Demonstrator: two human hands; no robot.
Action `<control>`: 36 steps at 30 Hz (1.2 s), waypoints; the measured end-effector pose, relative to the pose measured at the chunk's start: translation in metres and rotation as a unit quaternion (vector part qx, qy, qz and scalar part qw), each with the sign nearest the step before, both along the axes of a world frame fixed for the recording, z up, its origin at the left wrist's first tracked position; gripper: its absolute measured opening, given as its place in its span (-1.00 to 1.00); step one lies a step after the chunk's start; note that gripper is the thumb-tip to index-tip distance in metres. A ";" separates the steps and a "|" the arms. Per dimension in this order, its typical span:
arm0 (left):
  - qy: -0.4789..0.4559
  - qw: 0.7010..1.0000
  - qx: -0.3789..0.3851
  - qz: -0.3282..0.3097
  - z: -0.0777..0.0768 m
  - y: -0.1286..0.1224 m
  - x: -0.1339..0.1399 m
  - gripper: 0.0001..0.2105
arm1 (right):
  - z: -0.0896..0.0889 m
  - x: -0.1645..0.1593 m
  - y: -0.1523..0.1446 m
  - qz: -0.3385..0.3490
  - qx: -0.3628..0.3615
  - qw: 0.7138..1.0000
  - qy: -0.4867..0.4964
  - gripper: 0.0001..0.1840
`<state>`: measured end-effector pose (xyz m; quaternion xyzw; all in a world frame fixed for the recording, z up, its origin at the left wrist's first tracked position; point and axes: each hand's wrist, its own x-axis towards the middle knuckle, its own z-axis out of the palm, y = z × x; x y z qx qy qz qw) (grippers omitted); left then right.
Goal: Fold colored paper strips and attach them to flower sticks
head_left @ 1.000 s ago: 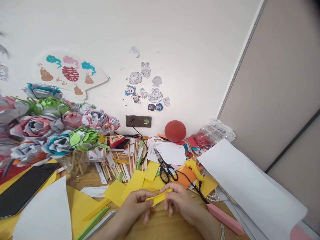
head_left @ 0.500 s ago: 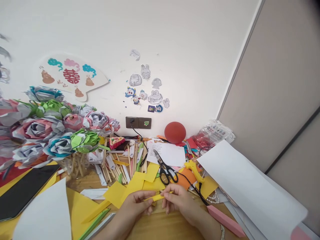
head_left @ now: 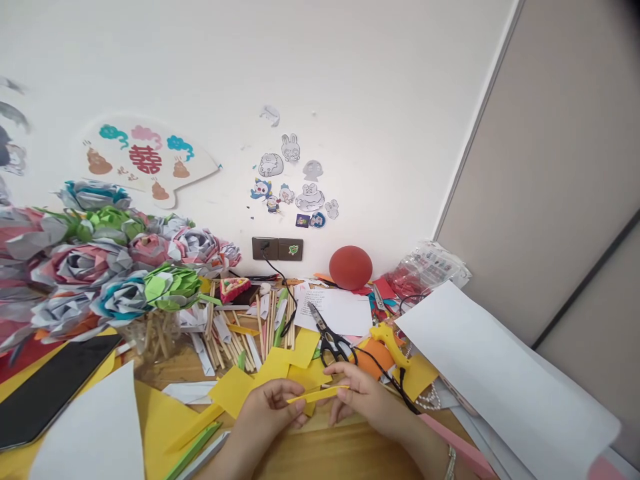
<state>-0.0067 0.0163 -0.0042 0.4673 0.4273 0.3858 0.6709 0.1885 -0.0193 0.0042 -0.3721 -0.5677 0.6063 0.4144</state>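
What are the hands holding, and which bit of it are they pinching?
A thin yellow paper strip. The left hand pinches it near its left end; the right hand holds it near its right end.

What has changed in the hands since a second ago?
The right hand has shifted slightly to the right and its fingers have spread, so more of the yellow strip shows between the hands. The strip looks slimmer and more level. The left hand still pinches its left end. The scissors and flowers stayed put.
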 end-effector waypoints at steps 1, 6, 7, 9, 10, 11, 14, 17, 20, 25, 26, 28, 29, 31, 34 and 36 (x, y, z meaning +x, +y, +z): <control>0.004 1.000 -0.003 -0.004 -0.001 0.001 0.000 -0.58 | 0.001 0.001 0.000 0.001 0.001 1.000 -0.004 -0.58; 0.037 0.997 0.009 -0.064 -0.002 0.005 -0.003 -0.58 | 0.002 0.003 0.001 -0.021 0.027 0.998 -0.047 -0.62; 0.037 0.997 0.018 -0.060 -0.001 0.005 -0.003 -0.59 | 0.002 0.004 0.001 -0.024 0.032 0.998 -0.053 -0.64; 0.043 0.997 0.040 -0.040 0.000 0.005 -0.004 -0.60 | 0.000 0.004 0.002 -0.035 0.045 0.997 -0.057 -0.71; 0.048 0.997 0.052 -0.033 0.001 0.004 -0.004 -0.60 | -0.001 0.004 0.003 -0.045 0.051 0.996 -0.055 -0.75; 0.054 0.996 0.060 -0.028 0.001 0.003 -0.003 -0.60 | -0.002 0.004 0.004 -0.058 0.056 0.995 -0.051 -0.77; 0.067 0.994 0.082 -0.027 0.002 0.001 -0.002 -0.60 | -0.005 0.004 0.008 -0.091 0.062 0.993 -0.034 -0.71; 0.102 0.987 0.105 -0.064 0.002 -0.003 0.000 -0.68 | -0.005 0.004 0.010 -0.105 0.058 0.992 -0.026 -0.68; 0.228 0.944 0.217 -0.101 0.001 -0.011 0.000 -0.83 | -0.003 0.003 0.006 -0.089 0.057 0.994 -0.042 -0.71; 0.320 0.868 0.324 -0.198 0.005 -0.021 -0.001 -0.85 | -0.001 -0.004 -0.004 -0.047 0.055 0.995 -0.068 -0.70; 0.323 0.871 0.317 -0.192 0.006 -0.022 0.000 -0.85 | -0.002 -0.006 -0.005 -0.042 0.051 0.995 -0.071 -0.67; 0.329 0.884 0.292 -0.161 0.006 -0.023 0.002 -0.85 | -0.003 -0.011 -0.008 -0.034 0.041 0.994 -0.092 -0.60; 0.327 0.890 0.281 -0.150 0.005 -0.024 0.003 -0.83 | -0.004 -0.014 -0.009 -0.035 0.037 0.992 -0.114 -0.56; 0.295 0.898 0.282 -0.163 0.002 -0.023 0.004 -0.76 | -0.004 -0.018 -0.012 -0.041 0.036 0.984 -0.171 -0.48; 0.217 0.896 0.315 -0.225 -0.005 -0.022 0.001 -0.64 | -0.004 -0.021 -0.015 -0.080 0.041 0.967 -0.237 -0.46; 0.196 0.898 0.306 -0.247 -0.007 -0.022 -0.003 -0.58 | -0.004 -0.020 -0.017 -0.105 0.042 0.962 -0.250 -0.48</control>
